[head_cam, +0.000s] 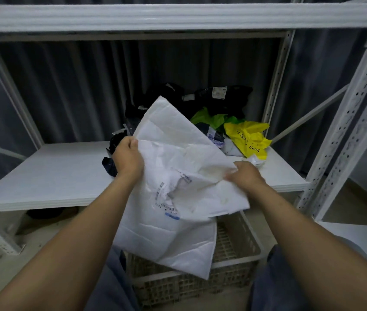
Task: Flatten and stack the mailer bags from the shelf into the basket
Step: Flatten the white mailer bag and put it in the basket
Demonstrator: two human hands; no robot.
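Step in hand, as judged: flattening the white mailer bag (178, 153) before it is laid in the basket (238, 250).

How it is best done:
- The bag should be pulled taut between the two grips, so the folded-over upper layer is drawn out.
- The crumpled zone around the printed label (169, 198) should be smoothed flat before release.
- It should be lowered square to the basket, not corner-first, or the stack will be skewed.

Hands:
- left hand (128, 159): fingers curled, thumb on top, the bag's left edge pinched about mid-height.
- right hand (246, 177): fingers curled round the creased fold at the bag's right side. The hand is slightly blurred, so the exact finger placement cannot be told.

Outward:
- The bag is held in the air, tilted, one corner pointing up at the shelf (54, 176), the lower part hanging over the basket mouth. Contact with the rim cannot be told.
- The basket is on the floor, between the knees, below the shelf edge. What lies in it is hidden by the bag.
- More bags are piled on the shelf behind: black bags (200, 97), a green bag (207, 118), a yellow bag (245, 138). All crumpled, none flattened yet.
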